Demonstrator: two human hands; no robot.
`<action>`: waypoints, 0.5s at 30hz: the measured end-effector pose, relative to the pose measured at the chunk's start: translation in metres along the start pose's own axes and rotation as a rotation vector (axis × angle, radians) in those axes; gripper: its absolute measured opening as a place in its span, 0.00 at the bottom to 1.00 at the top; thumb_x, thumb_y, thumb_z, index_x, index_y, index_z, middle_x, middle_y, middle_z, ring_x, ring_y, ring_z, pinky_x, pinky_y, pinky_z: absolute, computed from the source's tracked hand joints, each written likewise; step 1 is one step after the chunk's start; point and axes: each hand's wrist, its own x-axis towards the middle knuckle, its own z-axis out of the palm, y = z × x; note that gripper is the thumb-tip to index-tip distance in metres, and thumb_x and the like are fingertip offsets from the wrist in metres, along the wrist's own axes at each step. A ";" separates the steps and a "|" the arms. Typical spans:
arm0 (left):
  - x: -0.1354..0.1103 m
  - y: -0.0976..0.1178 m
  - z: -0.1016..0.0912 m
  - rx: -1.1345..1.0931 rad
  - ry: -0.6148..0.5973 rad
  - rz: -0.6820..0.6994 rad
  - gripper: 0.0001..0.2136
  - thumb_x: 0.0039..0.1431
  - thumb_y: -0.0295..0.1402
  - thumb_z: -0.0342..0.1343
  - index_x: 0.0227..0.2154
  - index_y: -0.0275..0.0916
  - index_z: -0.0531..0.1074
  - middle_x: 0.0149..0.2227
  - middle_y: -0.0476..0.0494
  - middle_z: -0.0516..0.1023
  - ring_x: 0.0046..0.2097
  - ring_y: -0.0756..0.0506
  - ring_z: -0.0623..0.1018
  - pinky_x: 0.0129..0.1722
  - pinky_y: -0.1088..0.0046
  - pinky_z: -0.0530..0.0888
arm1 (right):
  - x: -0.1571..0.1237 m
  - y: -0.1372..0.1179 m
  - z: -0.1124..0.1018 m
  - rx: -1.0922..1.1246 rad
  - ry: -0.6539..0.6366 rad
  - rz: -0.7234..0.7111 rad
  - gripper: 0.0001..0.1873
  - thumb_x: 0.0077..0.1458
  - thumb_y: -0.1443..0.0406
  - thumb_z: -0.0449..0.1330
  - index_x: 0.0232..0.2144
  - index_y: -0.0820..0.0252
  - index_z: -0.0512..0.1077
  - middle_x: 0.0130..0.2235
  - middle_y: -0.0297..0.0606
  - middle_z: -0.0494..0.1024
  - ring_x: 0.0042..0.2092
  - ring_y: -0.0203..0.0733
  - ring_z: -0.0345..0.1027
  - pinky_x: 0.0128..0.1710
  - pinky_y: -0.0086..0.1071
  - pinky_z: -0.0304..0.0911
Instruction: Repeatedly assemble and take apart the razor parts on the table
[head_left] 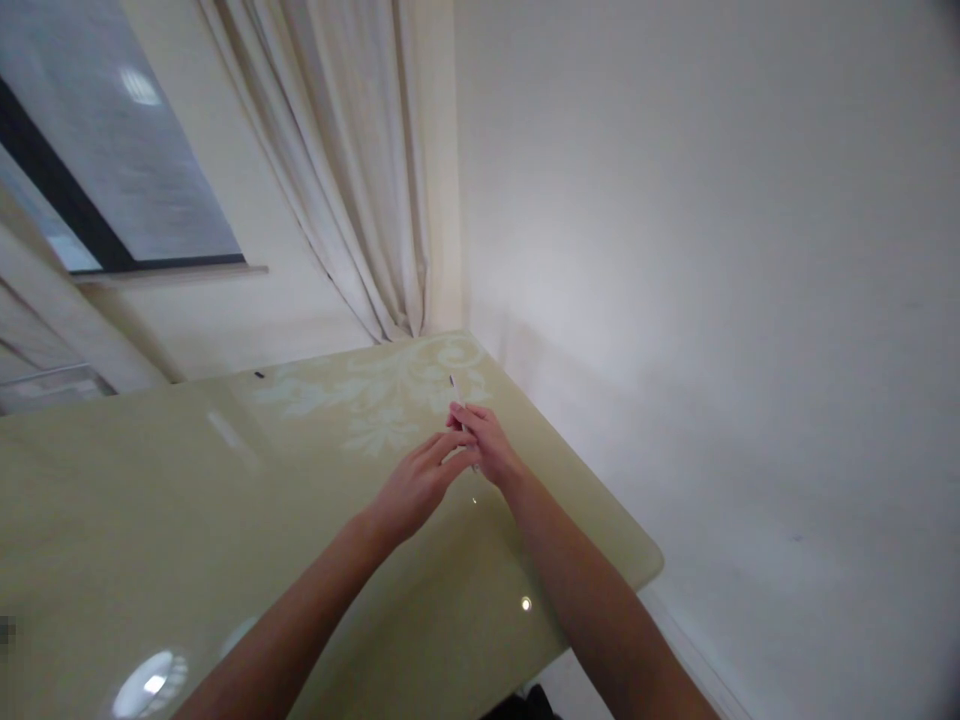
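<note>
My right hand [486, 442] is closed around a thin white pen-like stick [454, 386], whose tip pokes out above the fingers. My left hand [417, 484] reaches in from the left with its fingers stretched out, the fingertips touching the right hand and the lower part of the stick. Both hands hover just above a glossy pale green table [150, 520] with a white floral pattern near its far corner. Most of the stick is hidden inside the hands.
The table's right edge [600, 490] runs close to a white wall [712, 300]. A cream curtain [352, 170] hangs in the corner behind the table. A window [97, 150] is at the upper left. A tiny dark speck [259, 375] lies near the table's far edge.
</note>
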 end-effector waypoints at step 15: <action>0.008 -0.072 0.070 -0.047 -0.111 -0.764 0.13 0.59 0.38 0.61 0.44 0.38 0.79 0.47 0.35 0.79 0.47 0.38 0.79 0.49 0.58 0.74 | 0.012 0.018 -0.014 0.149 0.440 -0.070 0.29 0.51 0.39 0.61 0.27 0.59 0.75 0.20 0.26 0.56 0.22 0.33 0.46 0.22 0.30 0.43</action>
